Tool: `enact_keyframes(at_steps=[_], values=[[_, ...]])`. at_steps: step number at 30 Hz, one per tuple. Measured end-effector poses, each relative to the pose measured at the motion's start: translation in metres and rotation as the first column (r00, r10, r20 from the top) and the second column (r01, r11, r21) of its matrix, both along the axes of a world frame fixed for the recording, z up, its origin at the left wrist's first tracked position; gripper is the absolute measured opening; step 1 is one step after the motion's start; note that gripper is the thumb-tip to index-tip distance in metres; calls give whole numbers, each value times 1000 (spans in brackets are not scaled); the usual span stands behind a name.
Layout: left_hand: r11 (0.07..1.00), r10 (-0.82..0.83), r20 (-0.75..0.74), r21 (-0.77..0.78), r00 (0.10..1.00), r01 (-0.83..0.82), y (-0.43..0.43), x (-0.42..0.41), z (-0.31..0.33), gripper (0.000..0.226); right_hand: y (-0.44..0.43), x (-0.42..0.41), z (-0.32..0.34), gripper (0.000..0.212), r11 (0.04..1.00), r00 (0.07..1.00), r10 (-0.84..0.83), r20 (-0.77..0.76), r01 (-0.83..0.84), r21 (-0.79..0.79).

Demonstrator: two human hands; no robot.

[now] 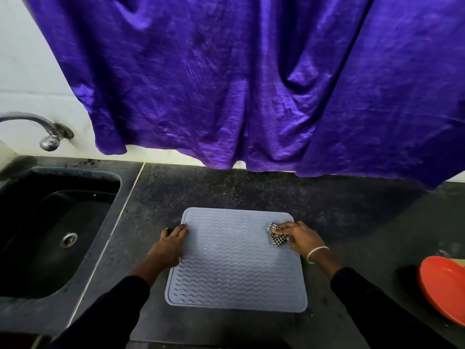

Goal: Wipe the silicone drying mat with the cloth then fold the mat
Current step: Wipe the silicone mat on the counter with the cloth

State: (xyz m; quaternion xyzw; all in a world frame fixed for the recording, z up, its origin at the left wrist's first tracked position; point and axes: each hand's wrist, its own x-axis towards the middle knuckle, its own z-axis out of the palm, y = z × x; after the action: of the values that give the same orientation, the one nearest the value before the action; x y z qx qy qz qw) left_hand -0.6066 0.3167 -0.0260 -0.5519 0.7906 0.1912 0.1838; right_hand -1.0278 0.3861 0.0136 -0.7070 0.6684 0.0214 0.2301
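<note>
Head view, mat: the grey silicone drying mat (236,260) is lying flat and unfolded on the dark counter (251,187), in the lower centre of the frame.
Head view, right hand: the right hand (300,236) is pressing down a small checkered cloth (276,235) at the upper right part of the mat; the fingers are curled over the cloth and closed on it, probably so that it does not slip while wiping.
Head view, left hand: the left hand (168,244) is resting on the left edge of the mat, fingers spread and flat, gripping nothing; it seems to be keeping the mat from sliding under the wiping.
Head view, stage: the wiping is going on; the folding is not yet started.
Head view, sink: the black sink (30,293) is sitting at the left of the frame, with only its drain (68,240) showing inside; a tap (42,128) is standing above it.
Head view, bowl: a red bowl (442,290) is lying tilted at the lower right edge, well apart from the mat; nothing is showing inside it.
Head view, background: a purple curtain (226,84) is hanging over the upper part of the frame.
</note>
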Motion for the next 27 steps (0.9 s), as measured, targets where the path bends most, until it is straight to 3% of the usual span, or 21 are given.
enact_keyframes(at_steps=[4, 8, 12, 17, 23, 27], values=[[1000, -5, 7, -4, 1000, 5, 0, 0, 0, 95, -10, -5, 12, 52, 999, 995, 25, -98, -21, 42], [1000, -19, 17, -10, 1000, 19, 0, 1, 0, 95, -22, 26, 14, 55, 997, 999, 43, -1, -43, -60], [998, -64, 61, -18, 996, 65, -2, 1, 0, 93, -23, 53, 4, 54, 995, 994, 97, 42, -96, -30], [997, -73, 74, -28, 995, 75, -1, 1, -1, 92, -7, 35, -3, 62, 995, 996, 87, 15, -86, -50], [999, -47, 61, -21, 997, 48, 0, 0, -1, 92, -11, 4, 9, 55, 999, 998, 35, -57, -35, 5], [999, -43, 56, -12, 997, 44, 0, 0, -1, 95, -21, 31, 11, 54, 997, 998, 60, 10, -60, -53]])
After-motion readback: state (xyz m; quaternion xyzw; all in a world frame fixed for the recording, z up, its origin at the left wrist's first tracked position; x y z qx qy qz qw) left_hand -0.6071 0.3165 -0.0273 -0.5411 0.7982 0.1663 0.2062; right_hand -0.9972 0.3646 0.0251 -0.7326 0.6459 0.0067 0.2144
